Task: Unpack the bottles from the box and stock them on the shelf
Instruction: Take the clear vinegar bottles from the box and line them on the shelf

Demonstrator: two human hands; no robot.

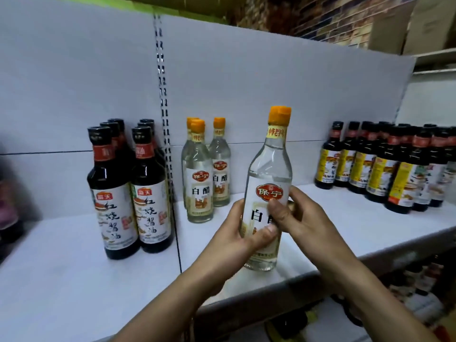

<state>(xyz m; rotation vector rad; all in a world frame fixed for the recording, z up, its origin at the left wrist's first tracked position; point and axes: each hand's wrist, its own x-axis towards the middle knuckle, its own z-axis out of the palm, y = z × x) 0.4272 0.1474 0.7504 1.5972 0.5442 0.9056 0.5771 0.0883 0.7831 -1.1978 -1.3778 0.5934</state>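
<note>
A clear vinegar bottle (270, 169) with an orange cap and white label stands upright near the front of the white shelf (357, 223). Both hands hold it around the label. My left hand (234, 233) grips it from the left, thumb across the front. My right hand (301, 218) grips it from the right, thumb on the label. Three like vinegar bottles (199, 183) stand behind, near the back panel. The box is not in view.
Several dark soy sauce bottles (130, 193) stand in two rows at the left. More dark bottles with yellow labels (385, 166) crowd the right end. Cardboard boxes (404, 23) sit above at the upper right. A lower shelf with goods (419, 292) shows below.
</note>
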